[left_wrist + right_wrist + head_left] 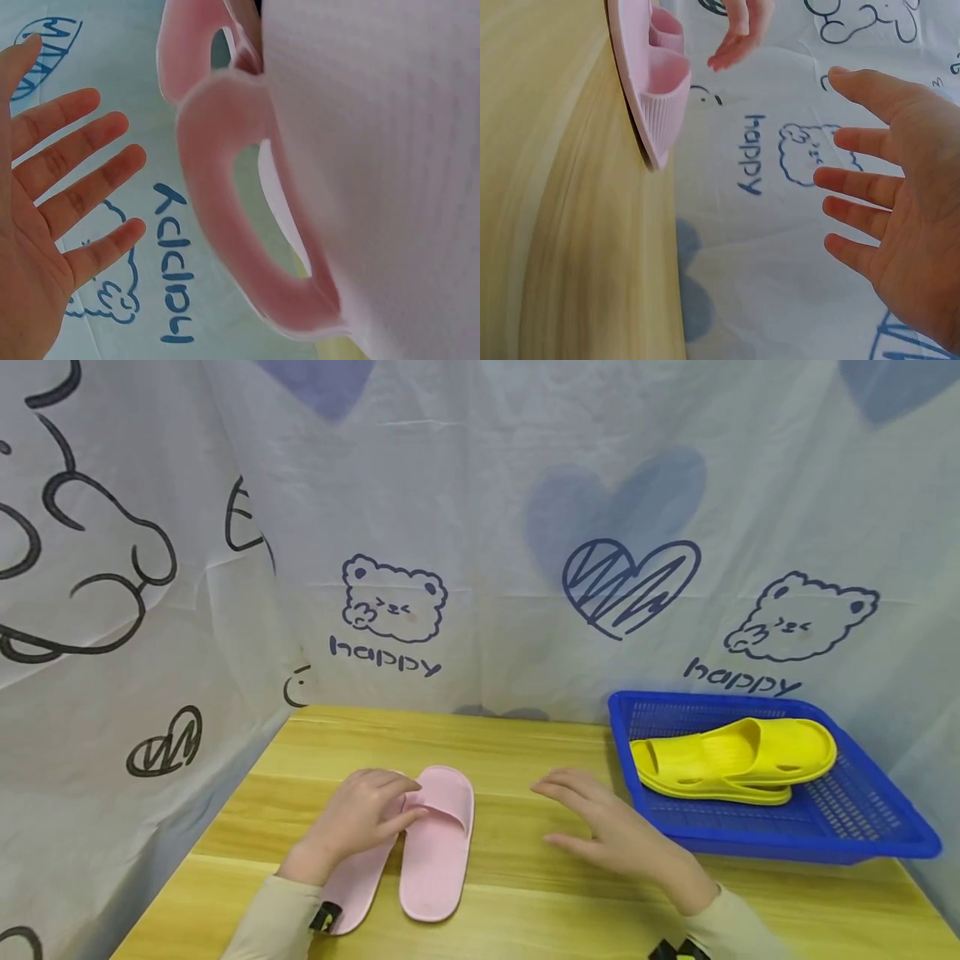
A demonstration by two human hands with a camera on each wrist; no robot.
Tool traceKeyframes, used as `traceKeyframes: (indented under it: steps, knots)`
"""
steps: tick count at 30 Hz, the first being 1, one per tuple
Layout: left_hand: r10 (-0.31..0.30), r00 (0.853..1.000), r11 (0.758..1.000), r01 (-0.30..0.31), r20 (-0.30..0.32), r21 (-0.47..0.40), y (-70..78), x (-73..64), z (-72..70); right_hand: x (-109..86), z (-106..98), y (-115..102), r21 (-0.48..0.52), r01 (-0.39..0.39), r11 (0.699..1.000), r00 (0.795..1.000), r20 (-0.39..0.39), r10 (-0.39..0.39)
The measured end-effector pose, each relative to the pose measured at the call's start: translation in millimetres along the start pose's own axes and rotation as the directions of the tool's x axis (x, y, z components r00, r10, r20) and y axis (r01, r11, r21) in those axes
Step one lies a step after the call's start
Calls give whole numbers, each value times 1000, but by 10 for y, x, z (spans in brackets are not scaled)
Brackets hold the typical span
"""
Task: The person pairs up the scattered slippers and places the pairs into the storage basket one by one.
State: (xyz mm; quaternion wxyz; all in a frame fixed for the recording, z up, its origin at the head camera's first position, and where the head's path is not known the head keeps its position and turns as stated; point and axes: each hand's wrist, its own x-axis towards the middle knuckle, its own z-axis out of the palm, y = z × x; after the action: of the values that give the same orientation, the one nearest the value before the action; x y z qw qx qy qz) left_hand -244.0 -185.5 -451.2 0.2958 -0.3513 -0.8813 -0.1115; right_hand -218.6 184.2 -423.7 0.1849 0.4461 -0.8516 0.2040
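- While my left hand [358, 817] hangs over the pair with its fingers loosely extended, holding nothing, the left pink slipper [354, 887] lies below it, partly hidden by it.
- Just right of that hand and lower is the right pink slipper [437, 856], its strap near my thumb; the left wrist view shows a gap between hand and slippers.
- Both long axes run away from me, toes beyond my left hand, heels on my side of it; the left one slants more, so the toes draw together.
- My right hand [615, 833], also spread and holding nothing, has the slippers well off to its left; I judge my left better placed for them.
- Near my right hand, on its right, is the blue basket [750, 842] bearing yellow clogs [690, 757].
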Motion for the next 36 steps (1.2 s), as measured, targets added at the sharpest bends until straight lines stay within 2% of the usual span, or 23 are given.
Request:
traceKeyframes:
  steps: [11, 16, 21, 28, 36]
  knots:
    - [-70, 997, 997, 71, 27, -28, -141, -81, -25, 231, 246, -61, 61, 1, 998, 999, 34, -3]
    - [-97, 995, 995, 98, 12, -34, -207, -110, -32, 328, 308, -75, 102, -76, 992, 992, 110, 64]
    - [-141, 990, 989, 142, 33, -33, -252, -143, -40, 417, 354, -83, 147, -190, 971, 970, 182, 162]
    - [-210, 970, 976, 214, 122, -27, -300, -192, -73, 545, 509, -61, 179, -179, 967, 973, 180, 147]
    - [-276, 930, 959, 284, 244, 0, -336, -229, -68, 675, 690, -77, 208, -254, 945, 956, 203, 212]
